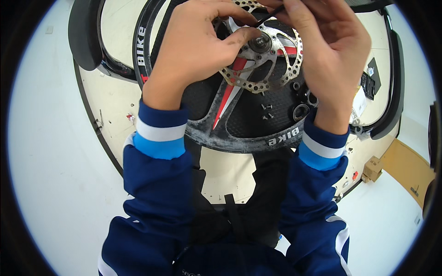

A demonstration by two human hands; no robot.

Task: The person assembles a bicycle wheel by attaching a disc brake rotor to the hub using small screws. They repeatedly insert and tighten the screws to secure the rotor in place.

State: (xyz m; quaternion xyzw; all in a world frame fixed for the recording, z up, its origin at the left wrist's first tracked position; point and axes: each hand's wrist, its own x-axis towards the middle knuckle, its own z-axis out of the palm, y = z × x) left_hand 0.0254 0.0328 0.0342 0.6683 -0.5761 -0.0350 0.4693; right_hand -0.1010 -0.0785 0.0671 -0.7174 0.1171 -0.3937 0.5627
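A disc brake rotor point(291, 71) with many holes sits at the hub of a black bicycle wheel point(248, 145) with red and white spokes. The hub's threaded axle end point(261, 42) points up at me. My left hand point(202, 46) is over the rotor's left side, thumb and forefinger nearly together beside the axle; whatever they pinch is hidden. My right hand point(329, 50) is closed around a thin black rod-like tool point(268, 17), whose tip reaches toward the left fingertips. Its other end is covered by my fingers.
Several small bolts point(266, 110) and some metal rings point(301, 112) lie on the black textured surface within the wheel. Curved black armrests point(85, 34) flank the wheel. A cardboard box point(372, 168) and an open black tool case point(367, 86) are on the right.
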